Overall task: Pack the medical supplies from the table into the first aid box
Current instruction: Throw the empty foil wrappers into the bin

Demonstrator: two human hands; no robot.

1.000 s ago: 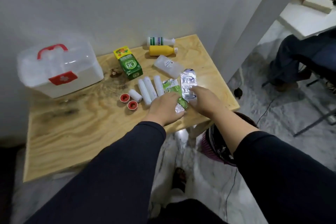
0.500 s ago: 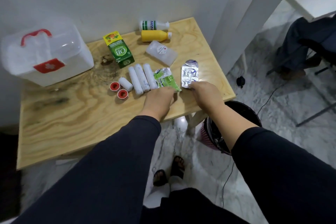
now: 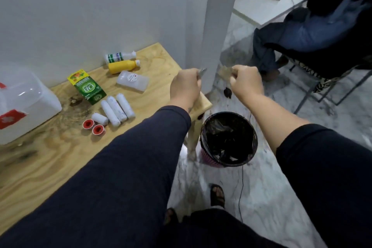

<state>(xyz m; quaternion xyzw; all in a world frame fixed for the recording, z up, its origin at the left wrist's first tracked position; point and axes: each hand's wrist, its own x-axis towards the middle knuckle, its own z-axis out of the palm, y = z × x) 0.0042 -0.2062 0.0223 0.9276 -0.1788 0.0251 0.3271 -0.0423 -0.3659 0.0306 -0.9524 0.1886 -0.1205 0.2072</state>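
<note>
First aid box (image 3: 24,104): translucent white, red cross label, at left edge of the wooden desk (image 3: 50,163), partly cut off by the frame, lid closed. Supplies laid out to its right on the desk: green-and-yellow carton (image 3: 87,86); three long white gauze rolls (image 3: 117,108) side by side, touching; a shorter white roll (image 3: 99,119) just beside them; two red-cored tape rolls (image 3: 93,126) next to that. Toward the wall: white bottle with green label (image 3: 119,57) lying on its side, yellow bottle (image 3: 123,66) lying just in front of it, clear flat bottle (image 3: 133,80) nearer.

Left hand (image 3: 186,86) raised above the desk's right corner, fist closed on a thin silvery item, only a blurred tip visible. Right hand (image 3: 246,84) raised past the desk edge, fingers pinched on a small blurred scrap; cannot identify it. Hands apart, roughly level.

Black-lined waste bin (image 3: 229,139) on the marble floor below the hands. A seated person (image 3: 314,26) at far right.
</note>
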